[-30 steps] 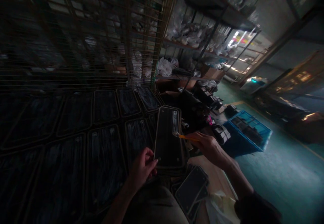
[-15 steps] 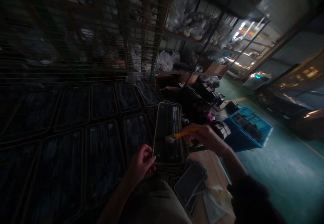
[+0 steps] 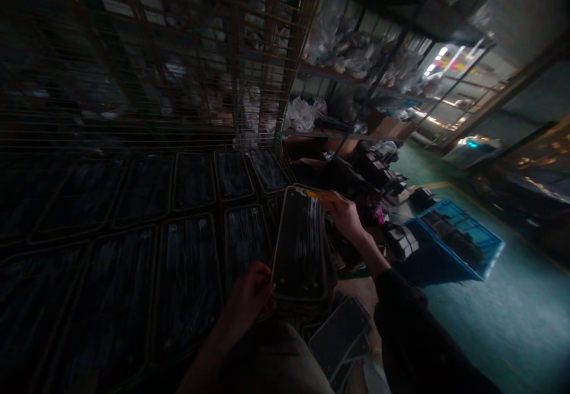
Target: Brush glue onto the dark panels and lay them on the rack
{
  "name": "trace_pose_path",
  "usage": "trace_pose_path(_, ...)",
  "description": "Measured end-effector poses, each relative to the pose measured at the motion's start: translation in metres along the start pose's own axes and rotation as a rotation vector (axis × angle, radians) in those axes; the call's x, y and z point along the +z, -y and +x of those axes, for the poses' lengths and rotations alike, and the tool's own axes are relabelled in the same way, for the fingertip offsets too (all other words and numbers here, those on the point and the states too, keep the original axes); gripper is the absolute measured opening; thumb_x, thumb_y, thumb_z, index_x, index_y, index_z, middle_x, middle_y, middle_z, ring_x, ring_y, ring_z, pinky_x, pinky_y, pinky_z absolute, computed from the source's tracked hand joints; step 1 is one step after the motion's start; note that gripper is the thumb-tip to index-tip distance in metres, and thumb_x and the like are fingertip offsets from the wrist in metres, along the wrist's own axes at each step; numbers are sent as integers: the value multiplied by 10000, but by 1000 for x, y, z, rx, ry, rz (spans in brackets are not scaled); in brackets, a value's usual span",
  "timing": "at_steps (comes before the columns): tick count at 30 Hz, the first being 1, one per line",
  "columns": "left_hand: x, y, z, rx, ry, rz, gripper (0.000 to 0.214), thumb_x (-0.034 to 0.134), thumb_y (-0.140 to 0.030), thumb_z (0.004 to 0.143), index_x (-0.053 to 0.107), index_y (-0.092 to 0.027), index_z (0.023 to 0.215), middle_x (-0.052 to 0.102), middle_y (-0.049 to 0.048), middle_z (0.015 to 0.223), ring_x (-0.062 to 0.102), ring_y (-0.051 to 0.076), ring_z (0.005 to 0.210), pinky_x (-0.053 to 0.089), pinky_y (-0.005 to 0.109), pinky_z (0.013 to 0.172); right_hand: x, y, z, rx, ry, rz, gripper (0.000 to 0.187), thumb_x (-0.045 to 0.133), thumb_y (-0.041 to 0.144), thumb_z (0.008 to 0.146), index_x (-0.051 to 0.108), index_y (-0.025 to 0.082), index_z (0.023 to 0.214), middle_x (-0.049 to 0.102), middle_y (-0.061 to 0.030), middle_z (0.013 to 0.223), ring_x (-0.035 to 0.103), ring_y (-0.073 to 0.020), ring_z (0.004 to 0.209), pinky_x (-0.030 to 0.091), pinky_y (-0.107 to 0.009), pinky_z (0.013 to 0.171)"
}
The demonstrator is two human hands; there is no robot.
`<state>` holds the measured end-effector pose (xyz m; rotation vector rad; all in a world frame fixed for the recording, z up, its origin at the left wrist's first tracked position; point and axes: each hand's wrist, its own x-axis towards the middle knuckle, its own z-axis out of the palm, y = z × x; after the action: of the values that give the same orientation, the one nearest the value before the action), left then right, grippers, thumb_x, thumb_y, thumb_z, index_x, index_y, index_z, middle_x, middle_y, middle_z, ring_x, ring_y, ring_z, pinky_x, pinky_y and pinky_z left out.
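A dark flat rectangular tray with a pale rim [image 3: 299, 242] is pinched at its near corner by the left hand [image 3: 249, 299]. A thin orange-handled brush [image 3: 321, 195] is gripped in the right hand [image 3: 345, 216] at the tray's far edge. Dark parts are held in a blue plastic crate [image 3: 454, 245] on the floor, well apart.

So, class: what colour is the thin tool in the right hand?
Orange-yellow thin tool, head view.

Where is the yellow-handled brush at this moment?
In the head view, the yellow-handled brush is right of centre, in the right hand, at the far end of the dark panel whose near corner the left hand holds.
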<state>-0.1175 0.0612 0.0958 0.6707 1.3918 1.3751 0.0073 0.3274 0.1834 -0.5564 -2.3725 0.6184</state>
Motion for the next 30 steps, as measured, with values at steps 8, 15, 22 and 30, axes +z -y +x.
trace_pose_path(8,-1,-6,1,-9,-2,68,183,593,-311,782,474,-208,875,624,-39,658,625,134,474,439,204,415,-12,24,-19,71,279,234,261,470,353,989,618,214,1153,675,-50,1010,689,-176,799,582,-296,742)
trace_pose_path(15,0,-5,-2,12,-7,5,259,624,-371,758,468,-209,886,608,-42,653,618,141,474,436,213,406,8,11,4,30,86,113,252,481,340,975,624,206,1133,659,-63,1080,678,-197,873,565,-310,771)
trace_pose_path(22,0,-12,-3,-16,-24,48,209,609,-325,755,480,-206,868,624,-35,650,628,144,483,455,217,425,-9,52,-48,31,327,156,230,475,304,993,627,210,1138,683,-46,954,676,-176,859,543,-264,758)
trace_pose_path(30,0,-9,-3,-22,-25,54,192,593,-317,766,487,-196,872,631,-24,676,635,141,499,460,211,423,-38,76,-100,292,549,481,265,489,364,995,631,182,1125,695,-67,918,690,-182,817,576,-286,724)
